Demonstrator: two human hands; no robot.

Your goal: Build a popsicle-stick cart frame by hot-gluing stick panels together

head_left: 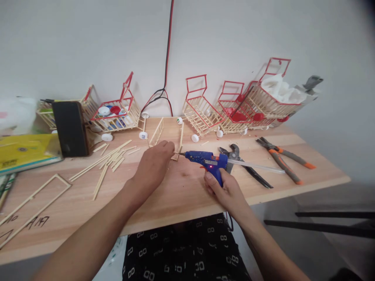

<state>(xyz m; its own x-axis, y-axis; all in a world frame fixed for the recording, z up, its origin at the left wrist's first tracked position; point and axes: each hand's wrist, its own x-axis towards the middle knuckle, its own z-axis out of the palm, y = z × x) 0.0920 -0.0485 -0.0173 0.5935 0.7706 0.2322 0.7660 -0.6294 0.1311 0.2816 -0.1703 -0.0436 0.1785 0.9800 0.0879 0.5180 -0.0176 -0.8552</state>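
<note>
The left forearm slanted in from the lower left over the worktop [187,197], and the left hand [156,162], its back upward, pinched a thin stick [176,152] at the nozzle of the blue glue gun [202,157]. The right hand [227,189] wrapped its fingers around the gun's handle, holding it level, nozzle leftward, near the upright stick frame [156,132].

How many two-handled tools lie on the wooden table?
2: the black-handled tool, partly behind the blue plastic glue gun; the pliers with orange and grey handles, farther right. Others may be hidden.
</note>
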